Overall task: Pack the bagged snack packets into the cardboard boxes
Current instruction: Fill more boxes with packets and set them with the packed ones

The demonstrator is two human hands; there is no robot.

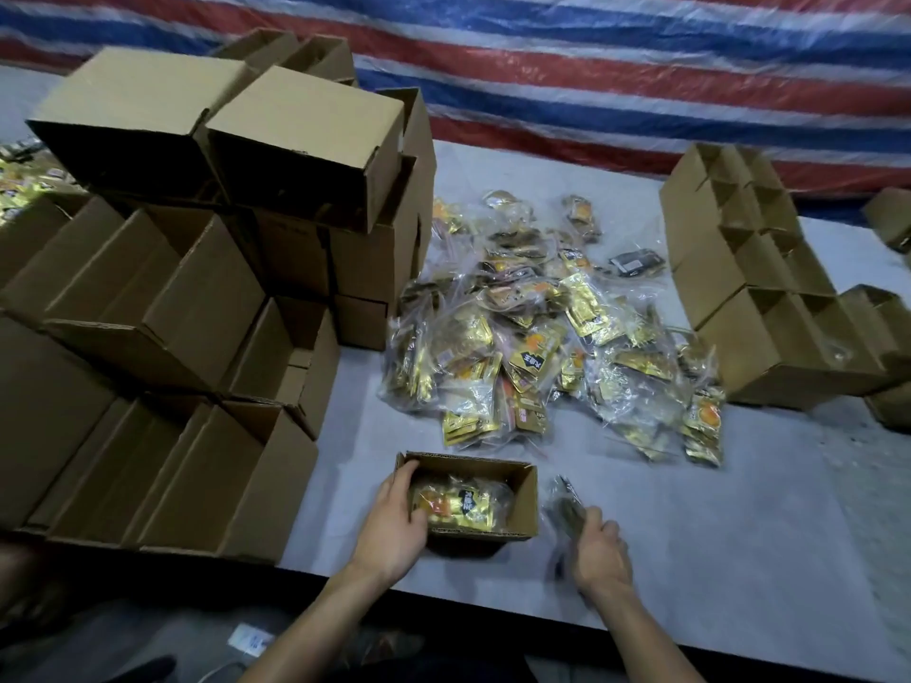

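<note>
A small open cardboard box (523,490) sits near the front edge of the table, with a clear bag of gold and orange snack packets (456,505) lying inside it. My left hand (394,522) grips the box's left wall, fingers curled over the rim. Just right of the box, my right hand (599,549) is closed on another bagged snack packet (567,505), which is blurred. A loose pile of bagged snack packets (542,337) lies on the table beyond the box.
Stacks of empty open cardboard boxes (207,298) fill the left side of the white table (690,559). A row of open boxes (769,313) stands at the right. A striped tarp (591,66) hangs behind. More packets (24,184) lie at far left.
</note>
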